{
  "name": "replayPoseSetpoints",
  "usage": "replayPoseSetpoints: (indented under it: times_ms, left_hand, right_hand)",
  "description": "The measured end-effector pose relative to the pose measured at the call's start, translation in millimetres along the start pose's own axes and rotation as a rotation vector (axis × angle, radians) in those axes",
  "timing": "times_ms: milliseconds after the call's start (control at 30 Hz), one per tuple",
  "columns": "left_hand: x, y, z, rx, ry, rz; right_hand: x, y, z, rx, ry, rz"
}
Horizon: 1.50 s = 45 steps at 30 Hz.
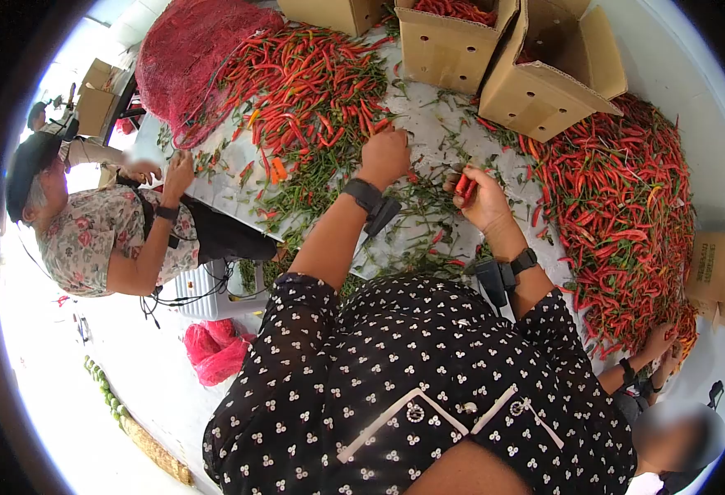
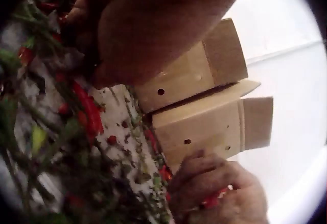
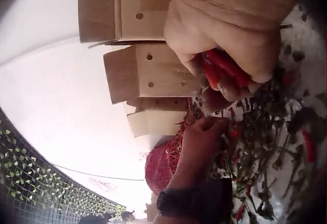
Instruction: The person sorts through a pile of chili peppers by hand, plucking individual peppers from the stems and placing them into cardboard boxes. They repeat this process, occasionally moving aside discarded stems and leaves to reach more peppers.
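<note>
My left hand [image 1: 385, 157] reaches to the near edge of a heap of red and green chillies [image 1: 304, 78], fingers bent down among the stems. In the right wrist view the left hand [image 3: 196, 145] has its fingertips drawn together; I cannot tell whether a chilli is between them. Curled round a few red chillies [image 1: 465, 186], my right hand [image 1: 488, 202] is held over the table. Those red chillies [image 3: 225, 68] show between its fingers and palm in the right wrist view. Loose green stems [image 1: 416, 210] lie scattered on the table below both hands.
A large heap of red chillies [image 1: 618, 223] spreads along the right side. Cardboard boxes [image 1: 536, 91] stand at the back, beside a red mesh sack [image 1: 185, 62]. A person in a floral shirt [image 1: 123, 235] is at the left; another person's hands [image 1: 659, 342] work at the lower right.
</note>
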<state>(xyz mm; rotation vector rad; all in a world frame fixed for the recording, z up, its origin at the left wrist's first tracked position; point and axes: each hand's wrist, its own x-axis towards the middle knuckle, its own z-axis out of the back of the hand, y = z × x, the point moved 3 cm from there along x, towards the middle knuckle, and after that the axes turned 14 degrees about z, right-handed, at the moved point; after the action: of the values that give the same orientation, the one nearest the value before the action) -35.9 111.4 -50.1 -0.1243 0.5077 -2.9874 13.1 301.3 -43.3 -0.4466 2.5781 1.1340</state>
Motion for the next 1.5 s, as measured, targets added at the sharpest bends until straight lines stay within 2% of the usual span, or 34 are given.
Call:
replayPoseSetpoints:
  times_ms: [33, 100, 133, 167, 233, 433, 467, 533, 567, 633, 700, 767, 833, 867, 900, 967, 1000, 1033, 1133, 1233, 1267, 1300, 1367, 1433, 1500]
  left_hand:
    - [-2, -2, 3, -0.001, 0.0, -0.004]
    - [-13, -4, 6, -0.341, 0.146, -0.007]
    - [-22, -7, 12, -0.525, 0.149, 0.01]
    - [-29, -10, 16, -0.525, 0.149, 0.012]
    - [-41, -13, 20, -0.944, 0.395, 0.178]
    - [-60, -22, 42, -0.906, 0.315, 0.109]
    - [-62, -23, 45, -0.908, 0.312, 0.111]
    - [-65, -23, 47, -0.976, 0.445, 0.198]
    - [-65, -21, 43, -0.979, 0.443, 0.199]
    - [-69, -19, 30, -1.458, 0.79, 0.352]
    - [-66, -15, 36, -1.371, 0.734, 0.357]
    - [-62, -3, 40, -1.284, 0.684, 0.374]
    - [-46, 24, 50, -0.563, 0.27, 0.271]
    - [-44, 32, 56, -0.429, 0.153, 0.236]
    - [-43, 35, 56, -0.428, 0.151, 0.238]
    - [-45, 39, 68, -0.197, -0.359, 0.152]
    - [-44, 44, 61, -0.089, -0.183, 0.203]
    - [-46, 49, 55, -0.091, -0.185, 0.207]
    - [-63, 52, 37, -0.102, 0.05, -0.023]
    - [-80, 65, 42, -0.097, 0.161, -0.099]
    - [-83, 65, 55, -0.132, 0.265, -0.046]
    - [-81, 68, 54, -0.132, 0.269, -0.045]
    - [-67, 71, 64, -0.146, 0.022, -0.008]
    - [-46, 61, 66, -0.16, 0.036, 0.054]
    - [-24, 44, 65, -0.201, -0.043, 0.197]
  right_hand:
    - [1, 0, 2, 0.001, -0.002, 0.004]
    - [2, -1, 4, -0.091, 0.069, -0.004]
    - [1, -1, 4, -0.091, 0.068, -0.004]
    - [1, -2, 3, -0.167, 0.078, -0.01]
    - [-1, -3, -3, -0.246, 0.095, -0.02]
    - [-13, -5, -27, -0.382, 0.266, -0.055]
    - [-13, -5, -28, -0.411, 0.324, -0.003]
    - [-12, -6, -26, -0.442, 0.383, 0.05]
    - [-12, -6, -24, -0.471, 0.422, 0.077]
    - [-17, -4, -27, -0.502, 0.47, 0.109]
    - [-26, 0, -32, -0.587, 0.393, 0.074]
    - [-30, 3, -29, -0.507, 0.375, 0.072]
    - [-22, 3, -12, -0.325, 0.332, 0.043]
    - [-18, 3, -6, -0.321, 0.311, 0.04]
    - [-14, 1, -1, -0.321, 0.314, 0.039]
    - [-13, 1, 1, -0.344, 0.232, 0.034]
    - [-14, 0, 1, -0.346, 0.235, 0.031]
    - [-12, -2, 1, -0.372, 0.204, 0.017]
    - [-7, -8, 8, -0.39, 0.134, -0.013]
    - [-3, -11, 18, -0.315, 0.09, -0.037]
    - [-3, -12, 19, -0.254, 0.087, -0.043]
    - [-3, -12, 20, -0.253, 0.084, -0.046]
    - [-4, -10, 16, -0.293, 0.091, -0.048]
    - [-3, -13, 16, -0.292, 0.095, -0.043]
    - [-4, -13, 16, -0.293, 0.098, -0.031]
